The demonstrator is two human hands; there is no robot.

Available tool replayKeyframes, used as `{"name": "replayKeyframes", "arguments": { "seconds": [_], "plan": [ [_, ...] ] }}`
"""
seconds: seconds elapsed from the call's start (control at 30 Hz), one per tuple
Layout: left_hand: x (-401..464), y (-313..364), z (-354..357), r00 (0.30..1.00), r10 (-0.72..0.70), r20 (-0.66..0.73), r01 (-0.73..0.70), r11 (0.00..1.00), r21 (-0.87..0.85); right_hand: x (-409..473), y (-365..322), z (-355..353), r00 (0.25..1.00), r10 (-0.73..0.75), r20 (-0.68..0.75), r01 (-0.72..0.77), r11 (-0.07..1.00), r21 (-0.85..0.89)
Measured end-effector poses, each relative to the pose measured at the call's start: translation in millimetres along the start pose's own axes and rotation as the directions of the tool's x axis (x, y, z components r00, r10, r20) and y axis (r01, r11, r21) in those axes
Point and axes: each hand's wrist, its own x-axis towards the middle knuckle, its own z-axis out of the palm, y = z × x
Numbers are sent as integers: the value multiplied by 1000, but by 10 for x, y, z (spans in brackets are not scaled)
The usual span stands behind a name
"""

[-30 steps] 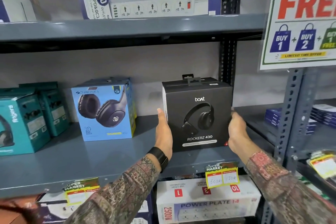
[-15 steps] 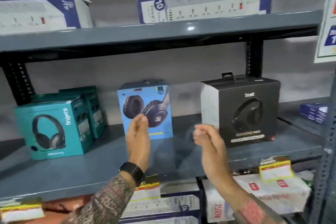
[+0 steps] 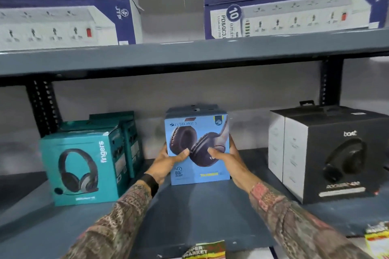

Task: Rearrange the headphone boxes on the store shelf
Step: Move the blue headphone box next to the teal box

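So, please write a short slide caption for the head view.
Both hands, left and right, grip the blue headphone box between teal and black boxes.

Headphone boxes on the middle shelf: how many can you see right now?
5: two teal boxes at left, the blue box in both hands, two black boxes at right. More may hide behind.

grey metal shelf (image 3: 189, 216), upper shelf (image 3: 189, 57), black slotted uprights (image 3: 43, 105), pale back wall (image 3: 168, 94)

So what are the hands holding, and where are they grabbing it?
The blue headphone box. The left hand and right hand clasp its two sides, thumbs pressed on the front.
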Motion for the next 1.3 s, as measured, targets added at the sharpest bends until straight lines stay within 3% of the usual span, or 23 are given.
{"name": "replayKeyframes", "arguments": {
  "seconds": [0.23, 0.5, 0.9, 1.3],
  "plan": [
    [78, -34, -44, 999, -39, 25, 42, 988, -145, 42, -90, 33, 1000, -4, 25, 5, 1000, -26],
    [-202, 34, -9, 998, -38, -41, 33, 994, -107, -135, -102, 54, 999, -33, -6, 33, 999, -19],
    [-1171, 94, 49, 999, 31, -30, -29, 997, 71, -1183, -217, -110, 992, -115, 40, 118, 990, -81],
    [-1311, -20, 198, 995, 86, -49, -87, 995, -38, -1320, -199, -92, 996, -92, 15, 92, 993, -78]
  ]
}}
